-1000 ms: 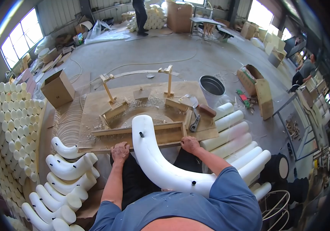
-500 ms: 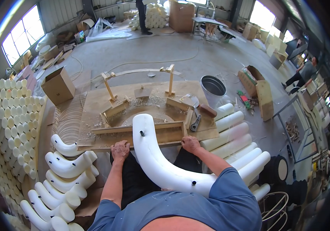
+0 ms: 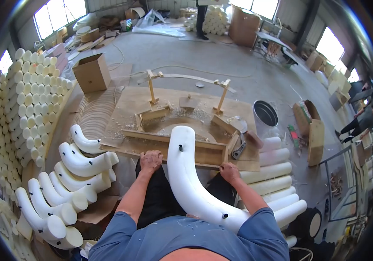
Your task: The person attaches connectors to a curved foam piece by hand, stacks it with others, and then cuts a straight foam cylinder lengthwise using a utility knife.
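Note:
My left hand (image 3: 151, 162) curls its fingers over the near edge of a wooden jig (image 3: 201, 157), just left of a big curved white tube. Farther right along that edge, my right hand (image 3: 230, 173) is also closed on the wood, by the jig's corner. The white curved tube (image 3: 185, 182) runs from over the jig back across my lap to my right arm; neither hand holds it. Two small black plugs stick out of it. Behind it, wood shavings lie on the board (image 3: 127, 101). A metal tool (image 3: 239, 150) rests beside the jig's right side.
Similar curved white tubes (image 3: 80, 162) with black plugs are piled at left, before a tall stack of cream cylinders (image 3: 38, 98). Straight tubes (image 3: 269, 174) lie at right. A metal bucket (image 3: 265, 114) and a cardboard box (image 3: 91, 74) stand beyond. Two people are farther off.
The view has swung left, so most of the scene sits farther right in the picture. Both hands stay on the jig's edge, and the curved tube keeps its place.

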`<state>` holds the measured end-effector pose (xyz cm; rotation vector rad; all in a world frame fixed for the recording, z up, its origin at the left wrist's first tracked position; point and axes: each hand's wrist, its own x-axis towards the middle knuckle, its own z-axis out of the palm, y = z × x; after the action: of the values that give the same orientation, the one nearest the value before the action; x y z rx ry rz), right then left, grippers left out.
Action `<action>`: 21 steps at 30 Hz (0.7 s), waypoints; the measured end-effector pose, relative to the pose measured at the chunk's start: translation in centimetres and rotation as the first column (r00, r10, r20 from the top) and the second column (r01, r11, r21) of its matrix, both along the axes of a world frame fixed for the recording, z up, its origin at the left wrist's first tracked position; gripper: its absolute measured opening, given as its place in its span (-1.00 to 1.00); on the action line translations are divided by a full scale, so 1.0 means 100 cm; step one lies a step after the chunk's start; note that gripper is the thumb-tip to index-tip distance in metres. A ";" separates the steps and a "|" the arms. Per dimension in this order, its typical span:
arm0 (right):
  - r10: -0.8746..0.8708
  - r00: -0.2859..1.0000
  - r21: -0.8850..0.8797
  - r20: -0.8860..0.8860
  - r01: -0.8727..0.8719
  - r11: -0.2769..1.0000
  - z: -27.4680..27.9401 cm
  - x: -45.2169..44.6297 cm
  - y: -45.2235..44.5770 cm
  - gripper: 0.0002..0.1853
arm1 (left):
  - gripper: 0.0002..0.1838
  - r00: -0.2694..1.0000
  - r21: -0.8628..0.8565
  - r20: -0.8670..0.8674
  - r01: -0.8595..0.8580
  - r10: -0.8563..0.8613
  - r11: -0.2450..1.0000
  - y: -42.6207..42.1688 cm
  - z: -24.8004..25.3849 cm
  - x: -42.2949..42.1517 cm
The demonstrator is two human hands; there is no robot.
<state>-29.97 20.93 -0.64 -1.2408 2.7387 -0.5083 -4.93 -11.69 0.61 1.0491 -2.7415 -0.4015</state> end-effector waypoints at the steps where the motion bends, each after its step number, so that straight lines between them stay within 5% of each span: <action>1: -0.002 1.000 0.007 0.002 0.002 1.000 -0.002 0.000 0.000 -0.76 | -0.66 1.000 0.008 -0.001 0.000 0.000 1.000 -0.001 0.001 0.001; 21: -0.034 0.999 0.084 0.031 0.031 0.996 0.000 0.000 0.003 -0.69 | -0.67 1.000 0.021 -0.007 0.023 -0.023 1.000 -0.002 0.000 0.001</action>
<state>-29.95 21.18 -0.69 -1.1608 2.7270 -0.4085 -4.88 -11.86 0.64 1.0199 -2.7514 -0.4371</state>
